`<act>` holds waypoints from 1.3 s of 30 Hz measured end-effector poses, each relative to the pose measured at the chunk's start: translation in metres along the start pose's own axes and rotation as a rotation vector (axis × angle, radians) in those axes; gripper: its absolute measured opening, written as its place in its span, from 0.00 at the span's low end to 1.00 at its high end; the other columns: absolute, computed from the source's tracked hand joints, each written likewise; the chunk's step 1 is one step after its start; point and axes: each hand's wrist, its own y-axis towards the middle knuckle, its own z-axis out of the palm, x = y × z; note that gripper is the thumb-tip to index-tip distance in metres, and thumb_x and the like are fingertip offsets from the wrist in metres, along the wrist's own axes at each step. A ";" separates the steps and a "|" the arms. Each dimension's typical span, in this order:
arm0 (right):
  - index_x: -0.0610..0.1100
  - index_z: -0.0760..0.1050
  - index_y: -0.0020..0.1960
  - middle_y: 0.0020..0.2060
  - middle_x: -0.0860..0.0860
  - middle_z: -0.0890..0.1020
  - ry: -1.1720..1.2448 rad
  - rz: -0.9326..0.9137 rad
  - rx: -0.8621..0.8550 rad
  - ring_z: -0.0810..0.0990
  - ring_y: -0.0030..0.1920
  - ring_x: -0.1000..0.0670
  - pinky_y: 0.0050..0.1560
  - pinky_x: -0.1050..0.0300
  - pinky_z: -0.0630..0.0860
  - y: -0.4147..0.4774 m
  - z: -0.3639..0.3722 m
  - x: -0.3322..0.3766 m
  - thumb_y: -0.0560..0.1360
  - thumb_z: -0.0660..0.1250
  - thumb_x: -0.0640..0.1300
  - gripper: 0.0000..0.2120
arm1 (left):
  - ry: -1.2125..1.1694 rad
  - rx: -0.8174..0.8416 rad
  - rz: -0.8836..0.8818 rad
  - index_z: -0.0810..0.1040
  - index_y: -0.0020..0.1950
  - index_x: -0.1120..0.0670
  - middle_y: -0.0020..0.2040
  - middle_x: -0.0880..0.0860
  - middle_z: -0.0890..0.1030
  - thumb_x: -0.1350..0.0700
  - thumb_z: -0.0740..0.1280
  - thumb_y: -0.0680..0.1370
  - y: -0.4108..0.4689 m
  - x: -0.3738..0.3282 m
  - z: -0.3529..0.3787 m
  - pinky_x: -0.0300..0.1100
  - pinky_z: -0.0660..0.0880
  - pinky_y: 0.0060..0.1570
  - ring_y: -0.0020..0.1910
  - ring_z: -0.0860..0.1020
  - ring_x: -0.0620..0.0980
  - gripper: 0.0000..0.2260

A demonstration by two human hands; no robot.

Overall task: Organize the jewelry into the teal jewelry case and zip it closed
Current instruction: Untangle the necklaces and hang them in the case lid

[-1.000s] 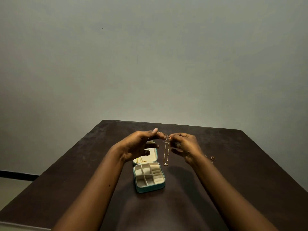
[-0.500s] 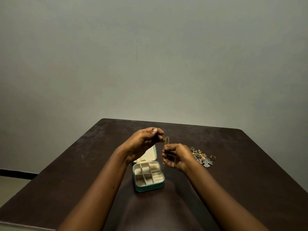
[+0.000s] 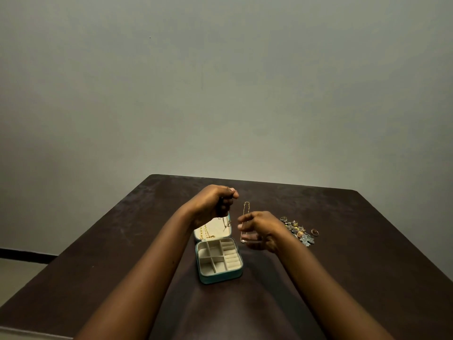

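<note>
The left grip (image 3: 215,204) hangs clenched over the raised lid (image 3: 215,228) of the one teal case (image 3: 220,278), which lies open on the desk (image 3: 122,241) just below and between the two grips. Whether that grip pinches anything, I cannot tell. One gold chain (image 3: 204,232) rests against the lid. The right grip (image 3: 259,229) pinches one thin necklace (image 3: 246,204) partway along, probably doubling it to fit a compartment. To the right of that grip lie one heap of small pieces (image 3: 296,230) and one ring (image 3: 315,232), not yet packed.
</note>
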 end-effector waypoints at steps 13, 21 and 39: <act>0.39 0.75 0.48 0.42 0.44 0.79 0.211 -0.420 0.137 0.79 0.43 0.48 0.45 0.56 0.78 0.007 0.024 0.015 0.74 0.60 0.29 0.09 | 0.256 0.024 -0.081 0.71 0.37 0.55 0.29 0.48 0.64 0.60 0.56 0.78 -0.002 -0.006 -0.016 0.37 0.59 0.30 0.27 0.60 0.44 0.10; 0.40 0.78 0.37 0.36 0.44 0.79 0.163 -0.382 0.047 0.72 0.43 0.42 0.38 0.55 0.67 0.021 0.031 0.013 0.71 0.62 0.31 0.09 | 0.332 -0.068 -0.111 0.76 0.39 0.56 0.29 0.49 0.66 0.55 0.61 0.78 0.001 0.001 -0.034 0.37 0.60 0.29 0.27 0.62 0.44 0.10; 0.36 0.74 0.31 0.26 0.44 0.73 0.052 -0.177 -0.228 0.63 0.21 0.53 0.20 0.65 0.60 0.066 0.046 -0.004 0.71 0.65 0.29 0.10 | 0.629 -0.511 0.007 0.83 0.50 0.59 0.46 0.54 0.83 0.62 0.72 0.72 0.036 0.059 -0.048 0.35 0.77 0.42 0.40 0.80 0.44 0.07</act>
